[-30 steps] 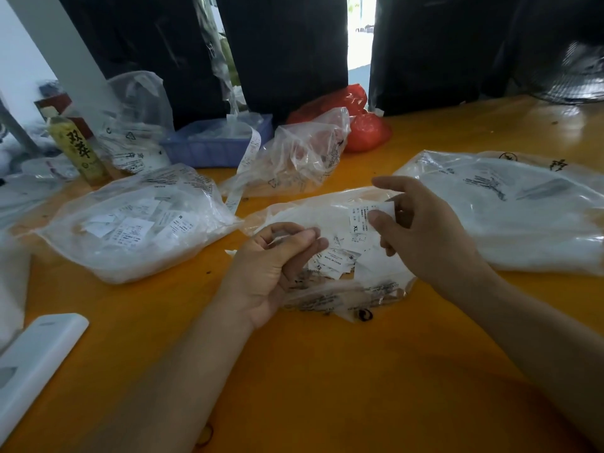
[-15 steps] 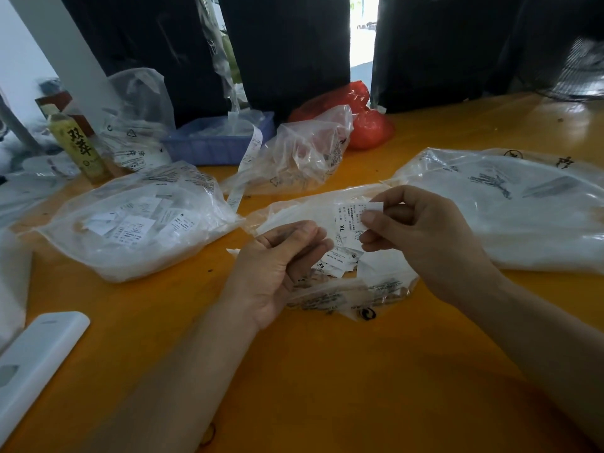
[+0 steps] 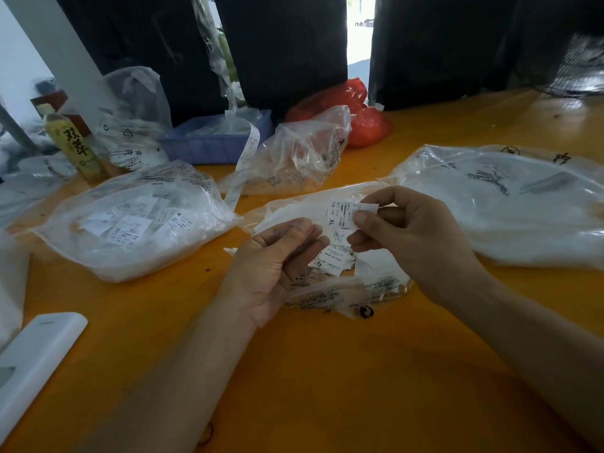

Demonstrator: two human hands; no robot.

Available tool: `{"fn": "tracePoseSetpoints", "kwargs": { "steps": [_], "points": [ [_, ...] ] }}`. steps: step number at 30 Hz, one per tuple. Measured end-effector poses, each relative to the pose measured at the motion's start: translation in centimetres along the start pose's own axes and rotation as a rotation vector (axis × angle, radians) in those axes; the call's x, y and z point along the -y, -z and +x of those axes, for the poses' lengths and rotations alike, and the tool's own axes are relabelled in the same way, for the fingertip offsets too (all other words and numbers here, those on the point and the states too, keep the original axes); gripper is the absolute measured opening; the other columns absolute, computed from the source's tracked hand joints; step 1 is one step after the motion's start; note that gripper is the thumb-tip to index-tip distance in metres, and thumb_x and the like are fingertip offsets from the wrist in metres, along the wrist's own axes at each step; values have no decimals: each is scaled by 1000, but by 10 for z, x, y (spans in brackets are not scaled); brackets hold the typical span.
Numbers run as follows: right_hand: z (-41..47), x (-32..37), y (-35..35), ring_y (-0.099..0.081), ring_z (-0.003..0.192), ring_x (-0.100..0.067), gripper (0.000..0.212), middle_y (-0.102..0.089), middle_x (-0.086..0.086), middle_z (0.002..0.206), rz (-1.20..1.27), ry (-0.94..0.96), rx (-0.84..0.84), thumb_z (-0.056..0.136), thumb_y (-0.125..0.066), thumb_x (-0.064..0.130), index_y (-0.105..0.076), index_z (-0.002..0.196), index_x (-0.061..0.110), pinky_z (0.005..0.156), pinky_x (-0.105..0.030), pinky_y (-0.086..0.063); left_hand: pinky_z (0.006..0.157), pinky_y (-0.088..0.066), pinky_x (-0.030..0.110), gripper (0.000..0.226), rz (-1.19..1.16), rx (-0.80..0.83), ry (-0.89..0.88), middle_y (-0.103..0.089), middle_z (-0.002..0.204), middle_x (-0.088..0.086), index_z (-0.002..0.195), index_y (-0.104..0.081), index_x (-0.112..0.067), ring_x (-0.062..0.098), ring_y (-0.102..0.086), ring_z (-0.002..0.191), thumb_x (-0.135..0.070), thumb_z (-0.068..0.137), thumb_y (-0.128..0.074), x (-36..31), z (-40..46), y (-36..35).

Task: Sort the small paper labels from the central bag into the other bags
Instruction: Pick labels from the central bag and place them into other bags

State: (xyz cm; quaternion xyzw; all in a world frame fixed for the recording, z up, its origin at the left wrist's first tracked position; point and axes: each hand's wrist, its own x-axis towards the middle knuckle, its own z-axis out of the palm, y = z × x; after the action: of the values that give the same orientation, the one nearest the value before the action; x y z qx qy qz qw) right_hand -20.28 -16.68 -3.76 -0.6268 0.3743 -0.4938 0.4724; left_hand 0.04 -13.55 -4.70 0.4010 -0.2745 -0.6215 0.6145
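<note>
The central clear bag (image 3: pixel 376 287) lies on the orange table, with several small white paper labels (image 3: pixel 331 259) piled in its mouth. My right hand (image 3: pixel 415 237) pinches a white label marked XL (image 3: pixel 341 214) between thumb and forefinger, just above that pile. My left hand (image 3: pixel 274 266) hovers palm-up beside it, fingers loosely curled and holding nothing that I can see. A clear bag with labels inside (image 3: pixel 130 223) lies to the left. A large clear bag of white contents (image 3: pixel 510 204) lies to the right. Another crumpled clear bag (image 3: pixel 294 158) sits behind.
A blue tray (image 3: pixel 212 142) and a red plastic bag (image 3: pixel 362 116) stand at the back. A yellow bottle (image 3: pixel 75 147) and more clear bags are at far left. A white flat device (image 3: pixel 32 361) lies at the front left. Dark bags line the far edge.
My right hand drew the XL label down and left toward my left hand. My left hand stayed nearly in place, its fingers opening slightly.
</note>
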Motion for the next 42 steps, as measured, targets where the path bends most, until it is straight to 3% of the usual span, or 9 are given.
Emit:
{"fn": "tracePoseSetpoints", "kwargs": {
  "steps": [11, 21, 29, 36, 39, 42],
  "points": [
    [-1, -5, -4, -77, 73, -18, 8, -79, -3, 78, -47, -48, 31, 97, -69, 18, -65, 102, 15, 68, -18, -58, 62, -62, 22, 20, 66, -14, 2, -81, 105, 17, 91, -82, -6, 25, -81, 93, -14, 73, -83, 0, -1, -1],
    [0, -6, -3, -77, 76, -24, 7, -79, -6, 83, 15, -22, 10, 98, -68, 19, -63, 100, 15, 72, -29, -63, 75, -64, 25, 22, 6, 21, -7, -80, 104, 21, 90, -84, -2, 29, -80, 96, -10, 69, -86, 1, 1, 0],
    [-1, -8, -4, -77, 74, -17, 7, -79, 0, 79, -94, -37, 46, 98, -68, 22, -63, 101, 19, 70, -24, -61, 70, -64, 24, 18, -1, 1, -16, -81, 100, 19, 90, -83, -3, 29, -80, 95, -9, 72, -83, 1, -1, -1],
    [-1, -9, -6, -76, 72, -10, 4, -78, 8, 79, -268, -41, 91, 96, -69, 21, -66, 97, 23, 70, -25, -60, 54, -58, 17, 21, 175, -61, -69, -83, 100, 9, 83, -87, -19, 15, -80, 87, -25, 63, -87, 1, -4, -3],
    [-2, -9, -8, -76, 74, -12, 2, -78, 5, 83, -245, -52, 127, 95, -71, 19, -70, 96, 19, 72, -29, -63, 54, -57, 17, 34, 279, -73, -132, -82, 103, 6, 87, -87, -23, 16, -80, 92, -36, 56, -90, 2, -4, -3],
    [-2, -10, -7, -75, 72, -11, 3, -78, 5, 80, -256, -44, 125, 93, -74, 24, -72, 93, 21, 71, -25, -61, 58, -58, 19, 36, 396, -51, -190, -83, 103, 4, 92, -86, -26, 16, -79, 94, -40, 59, -90, 4, -6, -3]
  ]
}}
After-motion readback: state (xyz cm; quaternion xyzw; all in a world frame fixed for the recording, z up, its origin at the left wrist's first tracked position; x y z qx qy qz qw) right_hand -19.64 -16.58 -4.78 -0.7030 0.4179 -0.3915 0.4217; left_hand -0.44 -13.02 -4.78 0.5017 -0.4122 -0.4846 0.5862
